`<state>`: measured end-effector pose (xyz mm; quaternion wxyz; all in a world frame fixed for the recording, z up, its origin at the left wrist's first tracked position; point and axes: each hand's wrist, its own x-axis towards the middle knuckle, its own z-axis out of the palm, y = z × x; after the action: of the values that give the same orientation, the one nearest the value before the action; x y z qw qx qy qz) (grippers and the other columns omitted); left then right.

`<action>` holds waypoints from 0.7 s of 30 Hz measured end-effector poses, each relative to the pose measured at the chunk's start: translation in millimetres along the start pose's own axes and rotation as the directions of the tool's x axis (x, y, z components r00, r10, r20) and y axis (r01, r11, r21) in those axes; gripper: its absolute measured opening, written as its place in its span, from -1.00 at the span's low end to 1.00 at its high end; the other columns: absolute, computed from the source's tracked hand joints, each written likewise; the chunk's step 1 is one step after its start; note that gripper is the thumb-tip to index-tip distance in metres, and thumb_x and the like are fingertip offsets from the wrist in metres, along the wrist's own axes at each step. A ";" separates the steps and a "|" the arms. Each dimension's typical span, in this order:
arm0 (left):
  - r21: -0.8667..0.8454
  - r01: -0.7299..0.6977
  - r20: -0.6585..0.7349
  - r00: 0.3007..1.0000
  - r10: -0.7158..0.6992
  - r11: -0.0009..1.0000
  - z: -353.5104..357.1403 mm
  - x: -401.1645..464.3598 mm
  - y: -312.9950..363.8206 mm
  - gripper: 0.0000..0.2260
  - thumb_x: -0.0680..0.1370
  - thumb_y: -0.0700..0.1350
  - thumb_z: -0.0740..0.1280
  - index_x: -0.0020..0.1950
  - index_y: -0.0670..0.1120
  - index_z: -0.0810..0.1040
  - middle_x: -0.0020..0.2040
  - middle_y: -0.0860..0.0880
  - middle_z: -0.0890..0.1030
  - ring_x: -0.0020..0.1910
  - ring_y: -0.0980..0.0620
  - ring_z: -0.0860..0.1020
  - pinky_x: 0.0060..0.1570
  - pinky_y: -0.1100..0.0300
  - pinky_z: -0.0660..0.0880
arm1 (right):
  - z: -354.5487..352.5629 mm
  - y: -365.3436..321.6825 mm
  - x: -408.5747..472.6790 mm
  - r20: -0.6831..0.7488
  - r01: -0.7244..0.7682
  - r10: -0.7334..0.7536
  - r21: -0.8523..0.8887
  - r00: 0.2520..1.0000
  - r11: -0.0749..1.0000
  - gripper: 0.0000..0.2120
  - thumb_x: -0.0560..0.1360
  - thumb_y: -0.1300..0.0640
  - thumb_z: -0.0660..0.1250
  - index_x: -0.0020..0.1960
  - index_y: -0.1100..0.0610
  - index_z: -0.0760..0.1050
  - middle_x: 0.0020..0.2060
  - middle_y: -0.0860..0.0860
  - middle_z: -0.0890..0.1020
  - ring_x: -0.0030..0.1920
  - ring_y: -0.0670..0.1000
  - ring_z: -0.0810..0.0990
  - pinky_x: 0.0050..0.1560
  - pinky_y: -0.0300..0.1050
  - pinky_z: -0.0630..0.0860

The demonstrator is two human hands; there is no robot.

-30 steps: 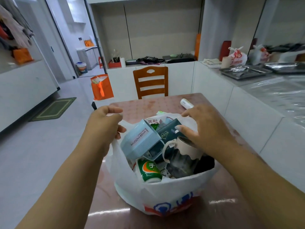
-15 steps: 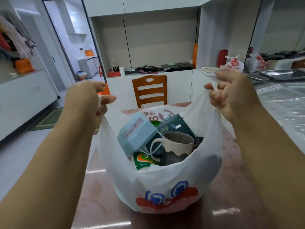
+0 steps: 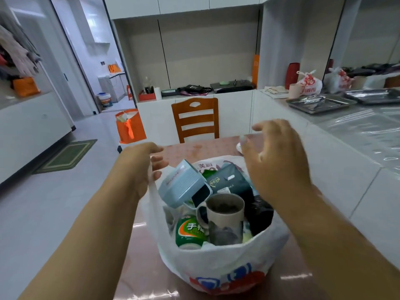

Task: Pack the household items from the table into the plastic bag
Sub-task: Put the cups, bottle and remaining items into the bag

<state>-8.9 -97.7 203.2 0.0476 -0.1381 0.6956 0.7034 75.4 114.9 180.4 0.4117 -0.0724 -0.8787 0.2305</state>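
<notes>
A white plastic bag [image 3: 216, 265] with red and blue print stands open on the glossy reddish table [image 3: 190, 148]. Inside lie a tilted light blue box [image 3: 184, 185], a dark teal pack [image 3: 229, 182], a beige mug [image 3: 225, 215], a green bottle [image 3: 190, 232] and a black item [image 3: 259, 213]. My left hand [image 3: 138, 167] grips the bag's left handle at the rim. Above the bag's right side my right hand [image 3: 277, 156] hovers with its fingers spread, holding nothing. A small white item [image 3: 238, 146] lies on the table, mostly hidden behind that hand.
A wooden chair [image 3: 195, 120] stands at the table's far end. An orange bag [image 3: 128, 126] sits on the floor to its left. A white counter on the right carries metal trays [image 3: 320, 103] and a tied plastic bag [image 3: 309, 84].
Half a second ago both hands held the handles raised. Both hands have come down, the right hand has let go of its handle, and the bag has sagged.
</notes>
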 end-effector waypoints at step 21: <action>-0.381 -0.089 0.012 0.995 0.101 0.920 -9.0 -6.4 -8.5 -0.85 0.54 -0.13 0.22 -0.01 -0.11 0.56 0.07 -0.29 0.63 -0.30 -0.03 0.61 -0.59 0.33 0.42 | 153.9 -37.3 17.5 0.958 -0.097 -0.098 0.128 0.268 0.987 -0.35 0.46 -0.42 -0.08 0.49 -0.20 0.08 0.53 0.02 0.17 0.48 0.16 0.16 0.42 0.28 0.13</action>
<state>0.6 -105.6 196.7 -0.0033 -0.1000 0.5512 0.8283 -50.0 34.4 124.4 -0.1995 0.1156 -0.9266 0.2971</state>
